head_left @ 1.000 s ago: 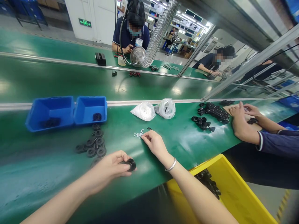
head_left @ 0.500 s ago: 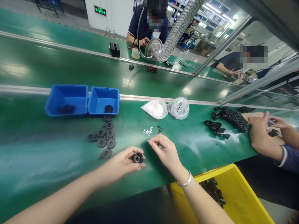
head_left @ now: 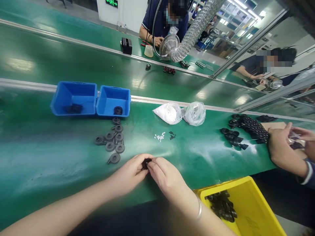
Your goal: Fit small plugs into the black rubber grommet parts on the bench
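Note:
My left hand (head_left: 131,172) is curled around a dark, round, hollow black plastic part (head_left: 145,163), held low over the green bench. The fingers of my right hand (head_left: 164,173) are pinched together at the part's open face. Whatever sits between those fingertips is too small and too covered to make out. Beyond the hands lie a small scatter of white bits (head_left: 159,136) and one of tiny black bits (head_left: 172,135). Several black round discs with short tails (head_left: 115,158) lie left of my hands.
Two blue bins (head_left: 113,113) holding black parts stand behind the discs. Two clear plastic bags (head_left: 169,113) lie at the bench's back rail. A yellow crate (head_left: 256,203) with black parts is at lower right. A co-worker's hands (head_left: 283,144) work beside piled black parts (head_left: 253,127).
My right hand has moved left and down from near the small bits to the black part, and its fingertips now meet it. My left hand keeps hold of the part. The view has shifted slightly.

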{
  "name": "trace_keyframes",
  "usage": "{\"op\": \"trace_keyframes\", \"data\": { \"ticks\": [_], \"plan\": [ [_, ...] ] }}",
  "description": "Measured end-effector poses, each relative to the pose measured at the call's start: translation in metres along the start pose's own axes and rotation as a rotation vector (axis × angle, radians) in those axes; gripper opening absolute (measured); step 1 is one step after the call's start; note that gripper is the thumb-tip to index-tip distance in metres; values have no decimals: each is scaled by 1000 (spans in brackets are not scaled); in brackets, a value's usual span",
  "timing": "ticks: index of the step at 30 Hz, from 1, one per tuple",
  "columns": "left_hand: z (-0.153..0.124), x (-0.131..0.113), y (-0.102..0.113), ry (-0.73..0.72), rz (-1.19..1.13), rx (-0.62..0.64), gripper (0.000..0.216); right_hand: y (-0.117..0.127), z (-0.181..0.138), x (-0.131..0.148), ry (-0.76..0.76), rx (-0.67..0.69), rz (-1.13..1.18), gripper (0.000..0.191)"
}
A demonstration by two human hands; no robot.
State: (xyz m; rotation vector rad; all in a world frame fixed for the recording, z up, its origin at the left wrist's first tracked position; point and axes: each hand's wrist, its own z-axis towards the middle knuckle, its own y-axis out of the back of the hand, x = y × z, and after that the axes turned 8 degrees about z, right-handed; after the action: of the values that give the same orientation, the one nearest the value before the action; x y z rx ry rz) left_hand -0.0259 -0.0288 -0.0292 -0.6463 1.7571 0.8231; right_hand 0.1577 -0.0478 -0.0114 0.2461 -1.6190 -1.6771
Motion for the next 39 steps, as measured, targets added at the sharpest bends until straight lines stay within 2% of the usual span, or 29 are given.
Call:
{"op": "trace_keyframes", "data": {
  "ticks": [5,11,14,16,18,20,22,23,26,29,35,39],
  "plan": [
    [-1,-2,1,-79,68,-18,42,0,2,1,13,4,-1,22],
    [1,-1,0,-77,116,-32,41,2,8,3,23,12,4,24],
    [3,3,-1,-41,45,-68,38,4,13,5,42,37,-37,25],
    [5,5,-3,-7,-102,-51,35,5,13,1,25,32,29,23],
    [7,4,-4,30,-298,-3,31,7,10,-10,-29,-41,164,18],
    [8,2,-4,65,-449,35,29,9,4,-31,-183,-208,234,14],
    [8,-1,-4,90,-503,47,28,10,-2,-56,-389,-381,179,15],
    [8,-2,-4,97,-506,49,27,10,-4,-68,-461,-423,135,16],
    [7,-4,-4,100,-492,60,25,8,-6,-95,-505,-441,67,19],
    [8,-4,-4,97,-487,66,25,5,-3,-105,-482,-436,62,19],
    [9,-5,-2,88,-506,73,24,9,1,-102,-463,-433,88,17],
    [9,-3,-1,76,-544,74,26,11,3,-65,-395,-394,221,13]
  ]
}}
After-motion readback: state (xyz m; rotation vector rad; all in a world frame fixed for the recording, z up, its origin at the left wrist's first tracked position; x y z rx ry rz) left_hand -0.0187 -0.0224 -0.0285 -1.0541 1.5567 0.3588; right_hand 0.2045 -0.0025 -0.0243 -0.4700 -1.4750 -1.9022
